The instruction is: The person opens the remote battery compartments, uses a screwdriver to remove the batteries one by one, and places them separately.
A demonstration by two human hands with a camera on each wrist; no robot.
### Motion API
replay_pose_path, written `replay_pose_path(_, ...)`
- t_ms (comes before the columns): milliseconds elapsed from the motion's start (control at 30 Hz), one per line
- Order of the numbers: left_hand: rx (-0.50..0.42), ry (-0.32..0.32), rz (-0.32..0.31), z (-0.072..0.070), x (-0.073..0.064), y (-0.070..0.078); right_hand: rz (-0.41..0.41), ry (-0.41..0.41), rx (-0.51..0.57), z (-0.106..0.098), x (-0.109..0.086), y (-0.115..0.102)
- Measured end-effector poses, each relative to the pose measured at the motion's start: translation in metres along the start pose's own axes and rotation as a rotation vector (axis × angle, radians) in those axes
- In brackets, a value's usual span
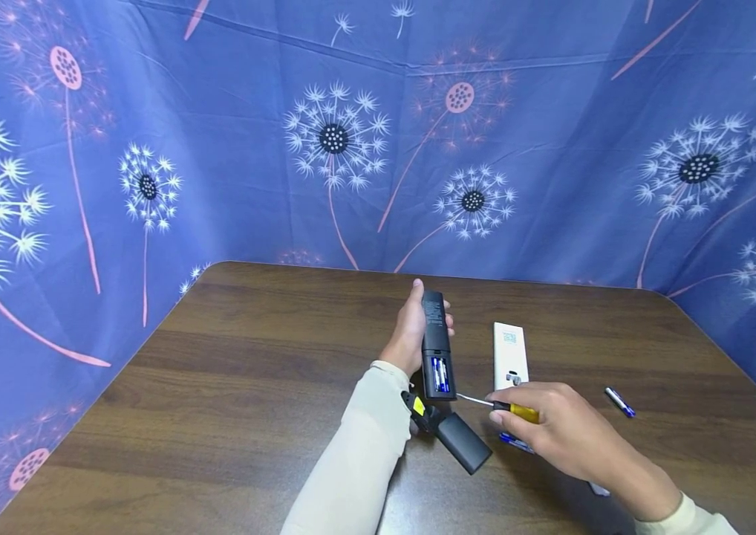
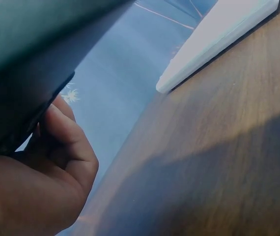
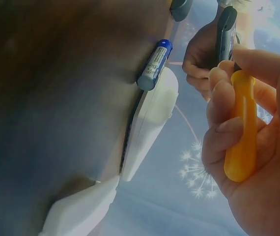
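My left hand grips a black remote control, its back turned up and its thumb along the left side. At its lower end the battery compartment lies uncovered, with blue-and-white batteries inside. In the left wrist view the remote is large and blurred above curled fingers. My right hand holds a screwdriver by its yellow handle. Its thin metal shaft points left, the tip close to the remote's lower right corner; whether they touch I cannot tell. The right wrist view shows the handle between fingers and thumb.
A white remote-like object lies right of the black remote, partly behind my right hand. Loose batteries lie near that hand and farther right. A black flat piece is below my left wrist. Everything is over a brown wooden table.
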State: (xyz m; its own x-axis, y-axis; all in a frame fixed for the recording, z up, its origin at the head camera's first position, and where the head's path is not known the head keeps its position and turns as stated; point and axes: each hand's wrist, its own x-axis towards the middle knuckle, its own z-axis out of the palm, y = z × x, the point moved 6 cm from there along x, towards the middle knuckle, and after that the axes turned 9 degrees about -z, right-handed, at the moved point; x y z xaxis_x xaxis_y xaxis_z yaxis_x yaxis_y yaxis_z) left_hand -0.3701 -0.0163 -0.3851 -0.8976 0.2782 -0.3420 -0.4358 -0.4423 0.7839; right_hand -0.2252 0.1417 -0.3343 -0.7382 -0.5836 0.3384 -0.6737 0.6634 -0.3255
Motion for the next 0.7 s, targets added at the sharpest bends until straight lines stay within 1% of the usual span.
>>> replay_pose_path(233,-0.007,-0.027,-0.029,0.0021,-0.0013,-0.0007,-0.048,0.006,0.007,0.0013,0.0031,-0.0018)
replay_pose_path(433,0.007,-0.063,-0.061,0.0059,-0.0022,-0.0037,-0.062,0.002,-0.004,0.0028,0.0045,-0.0037)
replay_pose_path(533,0.000,-0.061,-0.067,0.0069,-0.0023,-0.0045,-0.075,0.009,-0.014,0.0023,0.0051,-0.0047)
replay_pose_path(700,0.023,-0.052,-0.064,0.0072,-0.0024,-0.0051,-0.119,0.028,-0.055,0.0012,0.0067,-0.0083)
